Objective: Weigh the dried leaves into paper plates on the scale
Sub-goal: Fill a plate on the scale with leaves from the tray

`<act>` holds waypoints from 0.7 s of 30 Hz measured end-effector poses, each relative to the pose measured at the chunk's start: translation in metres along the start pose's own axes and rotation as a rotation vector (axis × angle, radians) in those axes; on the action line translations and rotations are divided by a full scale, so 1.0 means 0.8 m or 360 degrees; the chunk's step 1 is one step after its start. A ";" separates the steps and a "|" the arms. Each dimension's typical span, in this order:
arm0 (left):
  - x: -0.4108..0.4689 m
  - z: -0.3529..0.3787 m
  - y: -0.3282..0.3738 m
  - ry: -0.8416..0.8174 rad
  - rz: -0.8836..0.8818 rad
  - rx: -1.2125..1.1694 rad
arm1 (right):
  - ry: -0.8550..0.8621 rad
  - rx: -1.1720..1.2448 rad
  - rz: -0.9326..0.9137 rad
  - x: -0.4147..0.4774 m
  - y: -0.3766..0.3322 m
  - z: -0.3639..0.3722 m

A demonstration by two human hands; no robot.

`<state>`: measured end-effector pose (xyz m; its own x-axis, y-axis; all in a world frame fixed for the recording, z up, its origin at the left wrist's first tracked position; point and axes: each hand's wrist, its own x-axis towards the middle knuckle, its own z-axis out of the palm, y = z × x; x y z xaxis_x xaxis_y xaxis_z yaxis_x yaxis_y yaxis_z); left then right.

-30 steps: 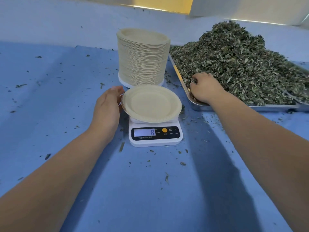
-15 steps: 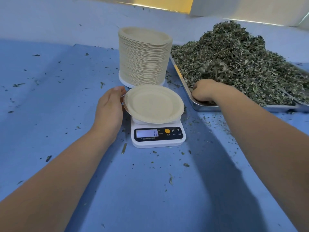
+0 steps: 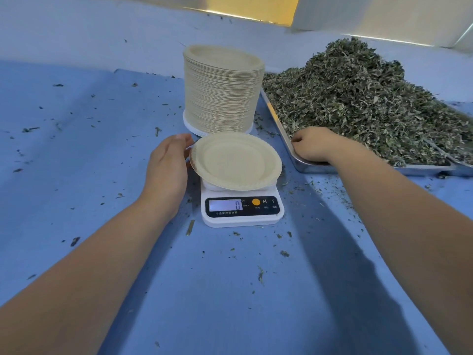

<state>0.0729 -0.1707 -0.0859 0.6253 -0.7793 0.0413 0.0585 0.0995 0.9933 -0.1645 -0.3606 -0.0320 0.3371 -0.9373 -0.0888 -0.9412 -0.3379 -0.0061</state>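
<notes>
Plate [image 3: 235, 161] on scale [image 3: 243, 219] — left hand [image 3: 166, 167] flat against its rim, right hand [image 3: 313, 147] curled in the tray [image 3: 425, 170], grip unclear.

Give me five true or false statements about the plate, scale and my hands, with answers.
1. The plate on the scale is empty. True.
2. The display reads 0. True.
3. The right hand rests on the stack of plates. False: it is in the tray's near corner, at the dried leaves.
4. The left hand is beside the plate's left edge. True.
5. The stack stands nearer the person than the scale. False: behind it.
</notes>
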 end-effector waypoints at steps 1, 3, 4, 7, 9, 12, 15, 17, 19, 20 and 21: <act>-0.001 0.000 0.000 -0.0001 0.0001 -0.0004 | 0.0100 0.0021 0.0002 -0.001 0.002 -0.002; -0.001 0.001 0.001 -0.0001 -0.0006 -0.0011 | 0.0365 0.0102 0.0043 -0.005 0.003 -0.004; -0.001 0.001 0.001 0.0004 -0.0008 -0.0008 | 0.0480 0.0087 0.0068 -0.009 0.001 -0.002; -0.002 0.000 0.002 0.0005 -0.0001 0.0006 | 0.0355 0.0022 0.0128 -0.017 -0.008 0.009; -0.003 0.001 0.002 0.0007 -0.0010 -0.0003 | 0.0020 0.0159 0.0116 -0.017 -0.011 0.014; -0.002 0.001 0.003 0.0010 -0.0005 -0.0001 | 0.0000 0.0202 0.0020 -0.018 -0.018 0.018; -0.003 0.001 0.004 0.0007 -0.0005 0.0001 | 0.0214 0.0217 -0.0031 -0.020 -0.018 0.026; -0.003 0.001 0.004 0.0014 -0.0008 0.0005 | 0.0301 0.0348 -0.0006 -0.021 -0.014 0.025; -0.002 0.001 0.003 0.0018 -0.0007 0.0004 | 0.0432 0.0444 0.0012 -0.022 -0.007 0.018; -0.002 0.001 0.003 0.0015 -0.0006 0.0005 | 0.0532 0.0480 0.0013 -0.022 -0.003 0.014; -0.002 0.001 0.003 0.0014 -0.0005 0.0010 | 0.0639 0.0513 0.0016 -0.023 -0.001 0.010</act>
<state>0.0711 -0.1698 -0.0834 0.6318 -0.7742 0.0375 0.0552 0.0932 0.9941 -0.1704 -0.3425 -0.0384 0.2513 -0.9206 0.2988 -0.8828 -0.3446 -0.3193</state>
